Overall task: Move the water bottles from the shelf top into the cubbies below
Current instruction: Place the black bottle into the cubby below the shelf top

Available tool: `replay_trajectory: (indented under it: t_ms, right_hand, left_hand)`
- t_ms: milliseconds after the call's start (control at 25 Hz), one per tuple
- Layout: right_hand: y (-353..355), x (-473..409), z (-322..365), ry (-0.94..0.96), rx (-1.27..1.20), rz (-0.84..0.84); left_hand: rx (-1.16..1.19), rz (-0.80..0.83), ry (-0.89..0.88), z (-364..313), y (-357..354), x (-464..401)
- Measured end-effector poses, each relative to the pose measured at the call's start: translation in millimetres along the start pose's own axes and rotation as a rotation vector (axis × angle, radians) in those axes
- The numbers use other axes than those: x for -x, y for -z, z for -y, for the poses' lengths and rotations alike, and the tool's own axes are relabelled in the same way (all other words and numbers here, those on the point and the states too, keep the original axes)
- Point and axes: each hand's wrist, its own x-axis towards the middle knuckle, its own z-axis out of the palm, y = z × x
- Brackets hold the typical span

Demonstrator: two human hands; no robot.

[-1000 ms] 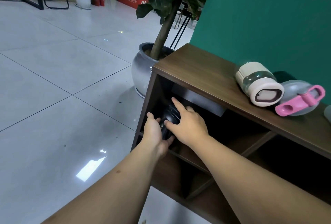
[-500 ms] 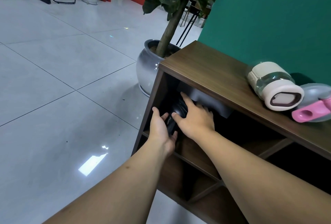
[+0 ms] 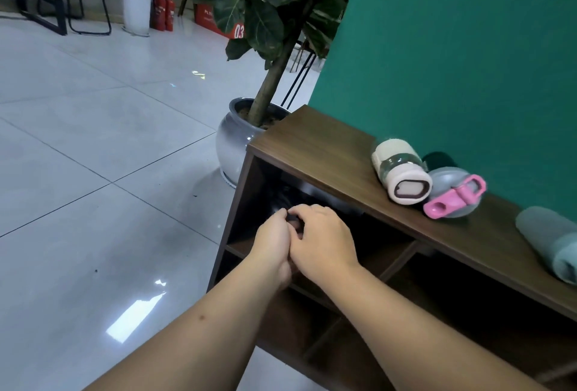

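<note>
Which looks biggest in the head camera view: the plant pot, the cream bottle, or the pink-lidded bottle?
1. plant pot, clearly largest, though farther away.
2. cream bottle and pink-lidded bottle look alike; they overlap, so no ranking.

A dark wooden shelf unit [image 3: 315, 143] stands on a pale tiled floor [image 3: 93, 172] against a green wall. On its top, toward 3 o'clock, lie three bottles on their sides: a cream-capped clear bottle [image 3: 401, 170], touching it a grey bottle with a pink lid [image 3: 452, 193], and farther toward 4 o'clock a teal bottle [image 3: 552, 242]
</note>
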Motion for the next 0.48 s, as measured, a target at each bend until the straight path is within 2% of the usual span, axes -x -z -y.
replay_trajectory:
  t_ms: [120, 200, 280, 360, 480]
  right_hand:
    - [57.8, 16.0, -13.9, 0.033, -0.043, -0.295]
    - [88.7, 11.6, -35.2, -0.036, 0.007, -0.435]
    - [111.1, -1.6, -56.7, -0.179, 0.120, -0.426]
    - [117.7, -20.0, -72.4, -0.301, 0.236, -0.326]
    - [102.4, -44.8, -82.4, -0.357, 0.320, -0.189]
  left_hand:
    - [0.006, 0.109, 0.013, -3.0, -30.7, 42.6]
    - [-0.010, 0.193, -0.017, -4.4, -48.4, 58.4]
    - [-0.036, 0.236, -0.038, -8.2, -64.6, 67.0]
    - [-0.046, 0.249, -0.063, -12.1, -78.0, 65.6]
    - [-0.011, 0.250, -0.063, -14.1, -92.8, 56.4]
